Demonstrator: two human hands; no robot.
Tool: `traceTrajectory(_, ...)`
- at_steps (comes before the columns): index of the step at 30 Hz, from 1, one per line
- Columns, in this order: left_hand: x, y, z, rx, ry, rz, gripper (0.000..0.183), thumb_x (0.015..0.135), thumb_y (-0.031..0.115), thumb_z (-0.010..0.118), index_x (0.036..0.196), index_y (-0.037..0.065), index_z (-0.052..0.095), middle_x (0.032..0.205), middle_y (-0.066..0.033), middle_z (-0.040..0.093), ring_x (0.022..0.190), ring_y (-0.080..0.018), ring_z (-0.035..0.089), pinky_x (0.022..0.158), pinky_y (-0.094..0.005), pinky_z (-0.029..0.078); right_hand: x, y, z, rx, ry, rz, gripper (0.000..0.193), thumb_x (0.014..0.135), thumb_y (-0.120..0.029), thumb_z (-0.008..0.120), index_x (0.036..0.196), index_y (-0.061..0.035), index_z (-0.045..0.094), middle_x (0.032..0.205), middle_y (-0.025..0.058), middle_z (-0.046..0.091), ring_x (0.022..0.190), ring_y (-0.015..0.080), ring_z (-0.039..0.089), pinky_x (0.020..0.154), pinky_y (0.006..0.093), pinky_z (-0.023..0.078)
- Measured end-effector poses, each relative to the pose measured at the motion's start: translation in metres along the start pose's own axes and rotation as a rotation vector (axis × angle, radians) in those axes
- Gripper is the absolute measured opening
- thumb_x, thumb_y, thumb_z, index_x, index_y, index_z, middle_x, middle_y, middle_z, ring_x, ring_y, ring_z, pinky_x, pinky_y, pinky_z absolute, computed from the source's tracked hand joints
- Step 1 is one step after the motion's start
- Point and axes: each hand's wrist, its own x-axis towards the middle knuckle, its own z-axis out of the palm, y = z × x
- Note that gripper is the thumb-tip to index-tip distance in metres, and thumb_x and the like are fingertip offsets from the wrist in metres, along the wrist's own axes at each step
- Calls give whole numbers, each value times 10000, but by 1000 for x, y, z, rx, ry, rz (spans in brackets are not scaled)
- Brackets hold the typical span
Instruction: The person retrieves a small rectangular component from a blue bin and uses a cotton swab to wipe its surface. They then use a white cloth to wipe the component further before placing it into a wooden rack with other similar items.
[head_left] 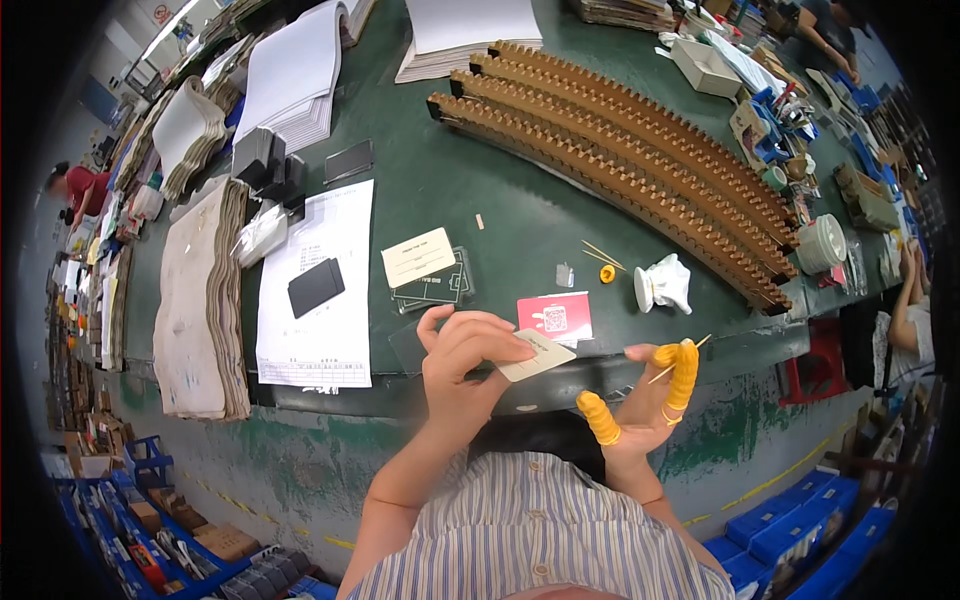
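Over green table (480, 200), keep small cream card (537, 355) pinched flat at its edge in left hand (462, 365), right hand (655, 395) with yellow finger covers spread, seemingly gripping thin stick (680, 358), clear of red card (555, 318).

Long brown slotted racks (640, 150) cross the green table (450, 190) beside stacked paper (290, 80).

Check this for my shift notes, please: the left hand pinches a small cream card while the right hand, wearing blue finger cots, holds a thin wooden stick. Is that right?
Not quite: the finger cots on the right hand are yellow-orange, not blue, as the head view shows. The rest holds: the left hand pinches a small cream card, and the right hand holds a thin wooden stick.
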Motion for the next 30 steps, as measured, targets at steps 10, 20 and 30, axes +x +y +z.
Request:
traceTrajectory(10, -8, -5, 13, -451, 36, -172, 249, 648, -11, 770, 736, 125, 582, 763, -8, 658, 848, -165, 585, 1019, -378, 260, 2, 1, -2, 13, -9, -18, 951, 614, -67, 853, 1389, -44, 302, 1277, 56, 375, 1128, 265, 487, 975, 427, 365)
traceTrajectory(20, -25, -25, 39, -1516, 41, -154, 174, 870, 237, 617, 763, 166, 499, 715, -10, 581, 896, -191, 453, 890, -322, 310, -8, -4, 3, 62, 91, 46, 959, 603, -110, 864, 1378, -39, 304, 1182, 94, 430, 1131, 253, 452, 1004, 416, 317)
traceTrajectory(30, -32, -31, 33, -1595, 66, -283, 161, 824, 246, 684, 785, 239, 528, 752, 134, 596, 935, -96, 488, 1052, -382, 228, -10, -6, 9, 80, 23, 35, 968, 610, -79, 854, 1393, -51, 285, 1214, 84, 431, 1092, 239, 476, 988, 381, 329)
